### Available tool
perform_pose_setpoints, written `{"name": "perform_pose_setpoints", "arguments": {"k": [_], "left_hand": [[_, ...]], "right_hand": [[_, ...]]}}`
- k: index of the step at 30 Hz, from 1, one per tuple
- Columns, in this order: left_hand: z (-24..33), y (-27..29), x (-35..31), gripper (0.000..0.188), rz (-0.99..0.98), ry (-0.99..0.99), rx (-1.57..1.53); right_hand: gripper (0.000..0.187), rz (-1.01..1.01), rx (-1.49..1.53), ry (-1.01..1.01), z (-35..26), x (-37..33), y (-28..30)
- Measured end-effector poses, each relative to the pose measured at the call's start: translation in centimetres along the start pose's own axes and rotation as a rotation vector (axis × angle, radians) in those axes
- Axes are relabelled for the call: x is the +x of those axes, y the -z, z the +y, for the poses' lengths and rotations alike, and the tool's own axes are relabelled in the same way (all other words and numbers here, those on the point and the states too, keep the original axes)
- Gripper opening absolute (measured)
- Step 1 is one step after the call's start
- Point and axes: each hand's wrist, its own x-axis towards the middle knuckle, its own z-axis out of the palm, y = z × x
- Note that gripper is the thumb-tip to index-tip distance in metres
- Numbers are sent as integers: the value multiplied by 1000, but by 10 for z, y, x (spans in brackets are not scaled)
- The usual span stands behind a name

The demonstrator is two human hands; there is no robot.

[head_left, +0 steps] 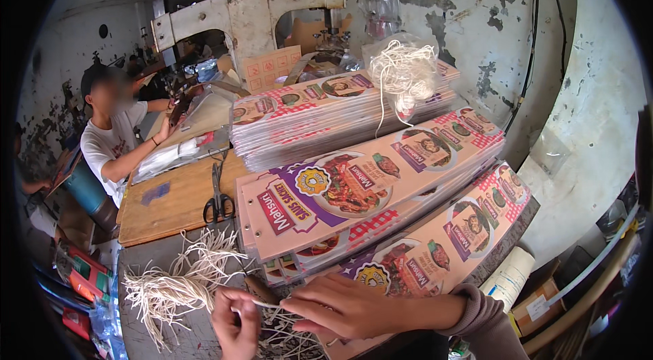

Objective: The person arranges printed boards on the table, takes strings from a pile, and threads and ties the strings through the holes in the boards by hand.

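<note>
Head-worn fisheye — looking down, seemingly near

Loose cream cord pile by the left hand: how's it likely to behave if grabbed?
Probably floppy: the cord pile droops and splays in limp curves across the dark tabletop. Likely light for its bulk, given the thin strands with gaps between them. May snag, since many strands cross, so pulling one could drag others.

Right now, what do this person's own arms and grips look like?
The left grip and right grip are ungloved. The right arm wears a greyish-brown sleeve, its cuff gathered in folds. No left sleeve shows.
</note>
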Motion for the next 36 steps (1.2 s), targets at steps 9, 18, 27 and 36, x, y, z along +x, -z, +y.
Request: {"name": "perform_pose_setpoints", "arguments": {"k": [9,18,27,36], "left_hand": [[-2,-16,-34,14,-251,-15,-136],[-33,-20,-37,47,-237,-94,-68],[-20,-18,-48,53,-456,170,-355],[-38,-17,-44,90,-517,56,-309]], "right_hand": [[38,50,202,55,-4,-6,7],[18,80,172,54,-15,1,11],[34,11,191,-42,-12,-13,-5],[20,125,108,-36,-10,-9,-2]]}}
